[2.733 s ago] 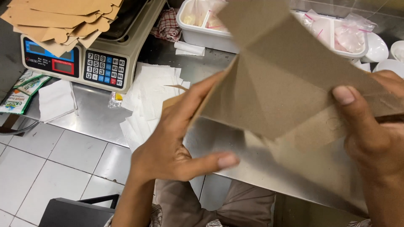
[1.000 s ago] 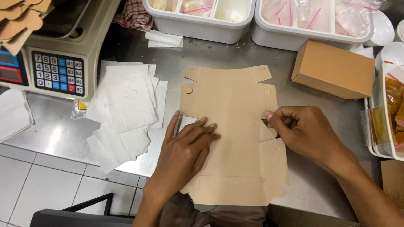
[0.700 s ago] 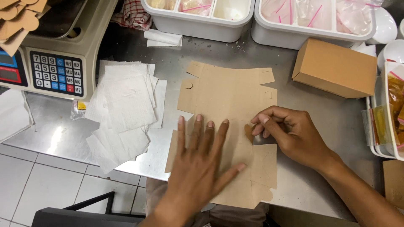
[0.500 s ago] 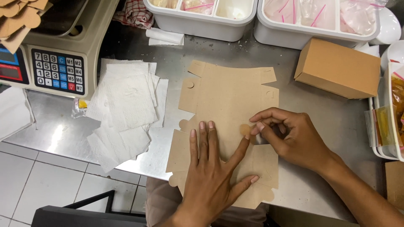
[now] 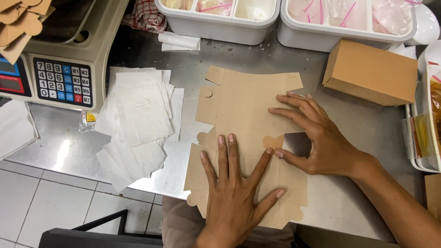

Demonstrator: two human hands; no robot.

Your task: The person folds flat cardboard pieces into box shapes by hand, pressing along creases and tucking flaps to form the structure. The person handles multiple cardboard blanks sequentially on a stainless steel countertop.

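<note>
The flat carton (image 5: 243, 138) is plain brown, as is the folded box (image 5: 372, 71) at two o'clock. White napkins (image 5: 138, 115) lie at nine o'clock on the grey steel surface (image 5: 59, 147). The scale (image 5: 59, 69) is beige with black, blue and red keys; the bins (image 5: 216, 23) are white, and the cloth (image 5: 147, 18) is red-checked.

Matt brown cardboard box blank (image 5: 243, 105) lies on a smooth, dully shining steel counter (image 5: 376, 133) beside rough white paper napkins (image 5: 138, 115).

My left hand (image 5: 234, 188) and right hand (image 5: 314, 133) press flat on the unfolded cardboard box blank (image 5: 243, 105) lying on the steel bench (image 5: 257, 57).
</note>
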